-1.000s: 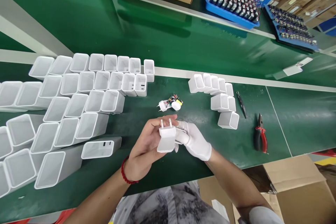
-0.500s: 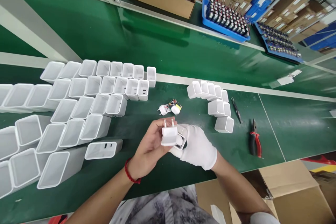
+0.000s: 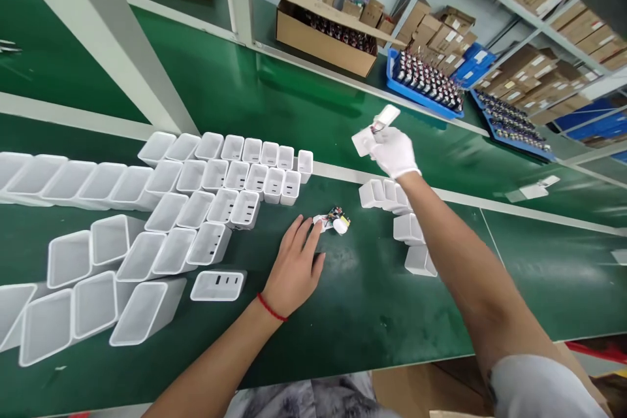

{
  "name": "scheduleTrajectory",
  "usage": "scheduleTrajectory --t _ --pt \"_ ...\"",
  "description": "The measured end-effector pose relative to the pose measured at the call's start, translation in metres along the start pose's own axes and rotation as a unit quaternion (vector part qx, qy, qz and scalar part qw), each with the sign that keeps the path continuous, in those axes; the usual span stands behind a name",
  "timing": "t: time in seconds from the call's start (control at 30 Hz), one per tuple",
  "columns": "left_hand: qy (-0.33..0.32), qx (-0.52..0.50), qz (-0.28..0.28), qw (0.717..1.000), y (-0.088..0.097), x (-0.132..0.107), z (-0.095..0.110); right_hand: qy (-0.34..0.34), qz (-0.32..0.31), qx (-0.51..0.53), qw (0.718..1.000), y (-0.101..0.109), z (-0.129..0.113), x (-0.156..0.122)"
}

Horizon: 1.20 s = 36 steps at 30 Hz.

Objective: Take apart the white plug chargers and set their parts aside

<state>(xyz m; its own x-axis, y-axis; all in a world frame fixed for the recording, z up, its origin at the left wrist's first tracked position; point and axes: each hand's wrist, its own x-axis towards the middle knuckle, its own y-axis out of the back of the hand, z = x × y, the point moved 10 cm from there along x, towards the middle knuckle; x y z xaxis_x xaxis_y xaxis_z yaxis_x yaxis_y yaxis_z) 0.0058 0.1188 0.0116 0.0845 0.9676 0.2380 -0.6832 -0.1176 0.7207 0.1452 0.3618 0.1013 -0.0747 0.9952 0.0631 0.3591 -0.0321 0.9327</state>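
Observation:
My left hand (image 3: 296,261), bare with a red string on the wrist, lies with fingers spread on the green bench. Its fingertips reach a small white plug piece (image 3: 321,221) wired to a circuit board (image 3: 337,214); whether they press on it I cannot tell. A round white part (image 3: 339,226) lies beside the board. Farther forward and right, my right hand (image 3: 394,151), in a white glove, is raised and closed on an opened white charger (image 3: 363,142). Its two white parts stand apart with a little wiring between them. The gloved fingertips are partly hidden.
Rows of open white housings (image 3: 196,176) fill the left of the bench. A smaller group of housings (image 3: 407,227) stands below my right forearm. Past the green panel are a cardboard box (image 3: 323,42) and blue trays (image 3: 424,91) of parts.
My hands have parted. The right has carried the charger forward and up to the right; the left has let go and spread out by the circuit board. The view has shifted.

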Motion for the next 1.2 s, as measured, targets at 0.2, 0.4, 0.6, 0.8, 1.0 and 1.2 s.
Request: scheduleTrajectory --t 0.2,0.4,0.6,0.8,1.0,1.2 --pt "-0.001 -0.003 0.007 1.0 0.001 -0.002 -0.002 -0.033 -0.056 -0.069 0.996 -0.047 -0.018 0.036" --pt "0.014 -0.006 0.031 0.999 0.011 -0.002 -0.002 -0.038 -0.114 -0.17 0.978 -0.033 -0.031 0.012" --pt "0.028 -0.008 0.091 0.995 0.029 -0.001 -0.004 0.217 -0.354 -0.198 0.888 -0.068 -0.066 -0.114" --pt "0.061 0.033 0.103 0.992 0.041 -0.001 -0.005 0.194 -0.355 -0.14 0.904 -0.092 -0.054 -0.149" --pt "0.082 0.108 0.119 0.984 0.058 0.018 0.003 0.118 -0.376 0.182 0.901 -0.068 -0.033 -0.162" --pt "0.107 0.177 0.135 0.969 0.056 0.048 -0.006 -0.019 -0.366 0.646 0.669 -0.058 -0.008 -0.189"
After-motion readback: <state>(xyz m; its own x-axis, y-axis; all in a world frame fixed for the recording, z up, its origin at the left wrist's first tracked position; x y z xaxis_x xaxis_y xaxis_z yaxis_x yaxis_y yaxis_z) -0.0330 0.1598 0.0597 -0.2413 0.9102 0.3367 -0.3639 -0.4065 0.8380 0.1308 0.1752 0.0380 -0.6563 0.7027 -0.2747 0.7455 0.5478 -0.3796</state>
